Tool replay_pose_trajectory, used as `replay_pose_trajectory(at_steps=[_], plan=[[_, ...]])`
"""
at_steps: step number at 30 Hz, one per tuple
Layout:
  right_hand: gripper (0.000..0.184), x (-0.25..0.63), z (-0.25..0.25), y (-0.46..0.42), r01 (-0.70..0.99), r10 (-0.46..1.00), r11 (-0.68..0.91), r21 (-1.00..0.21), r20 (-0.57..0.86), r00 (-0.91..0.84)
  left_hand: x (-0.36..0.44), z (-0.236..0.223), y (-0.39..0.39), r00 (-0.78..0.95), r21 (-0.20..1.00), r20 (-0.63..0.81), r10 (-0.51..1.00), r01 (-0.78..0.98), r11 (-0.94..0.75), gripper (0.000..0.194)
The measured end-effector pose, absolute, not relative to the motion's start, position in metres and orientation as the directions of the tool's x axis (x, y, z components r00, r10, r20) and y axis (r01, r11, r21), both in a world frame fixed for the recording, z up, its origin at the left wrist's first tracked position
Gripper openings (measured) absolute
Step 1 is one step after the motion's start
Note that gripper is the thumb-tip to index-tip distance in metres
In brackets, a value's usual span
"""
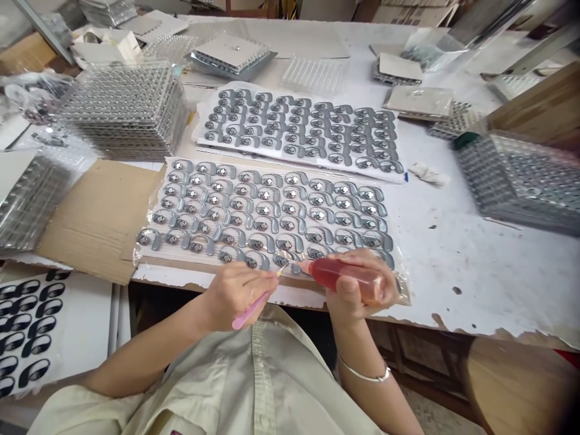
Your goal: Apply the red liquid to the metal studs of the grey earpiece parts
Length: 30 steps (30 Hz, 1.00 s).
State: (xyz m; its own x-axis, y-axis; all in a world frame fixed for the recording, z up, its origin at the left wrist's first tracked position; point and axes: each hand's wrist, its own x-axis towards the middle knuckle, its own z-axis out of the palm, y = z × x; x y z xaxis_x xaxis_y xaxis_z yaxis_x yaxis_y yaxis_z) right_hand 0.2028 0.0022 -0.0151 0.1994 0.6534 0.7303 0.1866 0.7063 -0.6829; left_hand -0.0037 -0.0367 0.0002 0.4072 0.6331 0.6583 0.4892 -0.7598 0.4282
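The left hand (235, 296) pinches a pink stick (252, 311) tightly between thumb and fingers, wrist bent inward, its fine tip over the near edge of a plastic-covered tray of grey hook-shaped parts (267, 208). The right hand (357, 284) curls closed around a squeeze bottle of red liquid (344, 279), its nozzle just beside a part (281, 260) in the tray's nearest row.

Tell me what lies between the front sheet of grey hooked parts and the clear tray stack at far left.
A flat piece of tan cardboard lies between the front sheet of grey hooked parts and the clear tray stack, in the head view.
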Motion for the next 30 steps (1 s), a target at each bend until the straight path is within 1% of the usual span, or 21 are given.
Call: replay_pose_trajectory(at_steps=[4, 8, 12, 18, 24, 30], plan=[[0.017, 0.2017, -0.0151, 0.0037, 0.200, 0.658, 0.706, -0.680, 0.733, 0.171, -0.0010, 0.0004, -0.0369, 0.433, 0.339, 0.667, 0.606, 0.548, -0.764, 0.013], [0.019, 0.2001, -0.0143, 0.0037, 0.253, 0.650, 0.720, -0.646, 0.756, 0.077, 0.0013, 0.0013, -0.0372, 0.468, 0.269, 0.662, 0.586, 0.581, -0.768, 0.011], [0.020, 0.2001, -0.0148, 0.0035, 0.297, 0.642, 0.733, -0.613, 0.766, -0.004, 0.0013, 0.0028, -0.0383, 0.525, 0.210, 0.628, 0.575, 0.597, -0.774, 0.015], [0.022, 0.2010, -0.0167, 0.0033, 0.303, 0.654, 0.727, -0.616, 0.756, -0.030, 0.0007, 0.0036, -0.0397, 0.570, 0.187, 0.585, 0.577, 0.597, -0.780, 0.020], [0.019, 0.1995, -0.0148, 0.0029, 0.357, 0.653, 0.710, -0.606, 0.757, -0.013, 0.0015, 0.0045, -0.0404, 0.593, 0.150, 0.558, 0.581, 0.617, -0.773, 0.021], [0.021, 0.1992, -0.0143, 0.0027, 0.331, 0.653, 0.722, -0.607, 0.756, -0.039, 0.0028, 0.0051, -0.0402, 0.599, 0.142, 0.552, 0.580, 0.618, -0.773, 0.021]])
